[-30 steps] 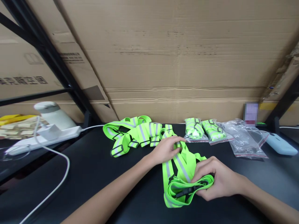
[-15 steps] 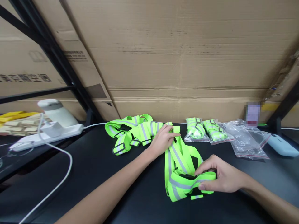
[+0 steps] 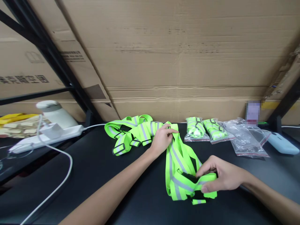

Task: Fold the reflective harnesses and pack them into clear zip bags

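A neon-green reflective strap harness (image 3: 179, 159) with grey stripes and black buckles lies bunched on the black tabletop. My left hand (image 3: 162, 139) pinches its far end. At the near end my right hand (image 3: 219, 175) is closed on a folded part of the webbing, thumb in front and fingers behind, beside a black piece. More green reflective straps (image 3: 133, 132) with black slide buckles lie loose, left of my left hand and touching or close to it. Where the harness ends and those straps begin is hidden under my left hand.
Two clear bags of folded green straps (image 3: 196, 127) lie at the back, beside crumpled clear zip bags (image 3: 248, 140) and a light-blue case-like object (image 3: 283, 143). On the left are a white power strip (image 3: 63, 132), its cable (image 3: 67, 175) and a white bottle (image 3: 57, 115). Cardboard (image 3: 175, 62) walls the back.
My right hand has shifted the near fold slightly, and the band in it now bends inward with its lower end hanging lower. My left hand keeps its pinch at the far end.
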`<state>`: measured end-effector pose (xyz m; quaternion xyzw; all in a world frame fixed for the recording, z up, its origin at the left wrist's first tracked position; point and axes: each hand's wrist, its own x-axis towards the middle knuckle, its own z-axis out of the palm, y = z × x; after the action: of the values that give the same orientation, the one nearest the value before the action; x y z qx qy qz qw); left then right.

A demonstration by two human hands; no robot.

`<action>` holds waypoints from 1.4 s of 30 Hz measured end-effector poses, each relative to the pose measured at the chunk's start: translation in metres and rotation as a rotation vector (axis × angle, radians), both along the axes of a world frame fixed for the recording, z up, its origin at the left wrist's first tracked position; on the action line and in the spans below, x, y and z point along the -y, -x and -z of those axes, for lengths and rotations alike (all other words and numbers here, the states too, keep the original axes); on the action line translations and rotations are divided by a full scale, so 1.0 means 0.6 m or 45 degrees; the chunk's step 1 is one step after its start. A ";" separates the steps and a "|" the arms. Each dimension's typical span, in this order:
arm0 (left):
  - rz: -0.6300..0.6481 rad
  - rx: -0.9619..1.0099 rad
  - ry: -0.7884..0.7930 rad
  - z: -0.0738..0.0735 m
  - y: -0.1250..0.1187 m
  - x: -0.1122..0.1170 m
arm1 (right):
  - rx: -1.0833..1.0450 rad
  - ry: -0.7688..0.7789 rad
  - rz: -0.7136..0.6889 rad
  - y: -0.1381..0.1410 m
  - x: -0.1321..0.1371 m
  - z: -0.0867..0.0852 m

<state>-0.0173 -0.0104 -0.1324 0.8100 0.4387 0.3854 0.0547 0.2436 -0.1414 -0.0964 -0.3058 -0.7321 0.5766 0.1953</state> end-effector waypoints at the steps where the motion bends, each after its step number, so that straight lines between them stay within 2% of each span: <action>1: 0.030 -0.038 -0.027 0.004 -0.001 -0.001 | -0.011 0.028 -0.032 0.001 -0.003 0.000; 4: 0.117 -0.129 -0.071 0.015 -0.011 0.002 | 0.002 0.066 -0.091 0.003 -0.010 0.002; 7: 0.207 -0.147 -0.022 0.019 -0.024 0.012 | 0.022 0.057 -0.105 0.002 -0.013 0.006; 13: 0.369 -0.183 0.158 -0.007 -0.037 0.042 | 0.113 0.017 -0.069 0.004 -0.008 0.013; 17: 0.227 -0.175 0.253 -0.022 -0.043 0.059 | 0.154 -0.149 0.024 0.009 -0.003 0.012; 20: 0.120 -0.193 0.310 -0.021 -0.048 0.062 | 0.203 -0.360 0.139 0.013 0.003 0.008; 26: 0.121 -0.062 0.311 -0.009 -0.042 0.056 | 0.348 -0.575 0.202 0.013 0.004 0.014; 31: 0.109 -0.066 0.241 -0.019 -0.027 0.058 | 0.296 -0.544 0.185 0.008 -0.001 0.014; 35: -0.131 -0.055 0.117 -0.051 -0.012 0.069 | 0.214 -0.472 0.181 0.006 -0.003 0.014; 37: -0.236 -0.114 0.124 -0.067 -0.008 0.076 | 0.211 -0.470 0.208 0.005 -0.003 0.015; 39: -0.171 -0.204 0.311 -0.074 -0.009 0.083 | 0.225 -0.465 0.226 0.004 -0.003 0.016; 42: 0.149 -0.275 0.601 -0.065 -0.019 0.092 | 0.207 -0.430 0.219 -0.002 -0.001 0.018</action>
<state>-0.0060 -0.0658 -0.0932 0.8353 0.4720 0.1798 0.2170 0.2447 -0.1407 -0.1073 -0.3757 -0.8028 0.4003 0.2326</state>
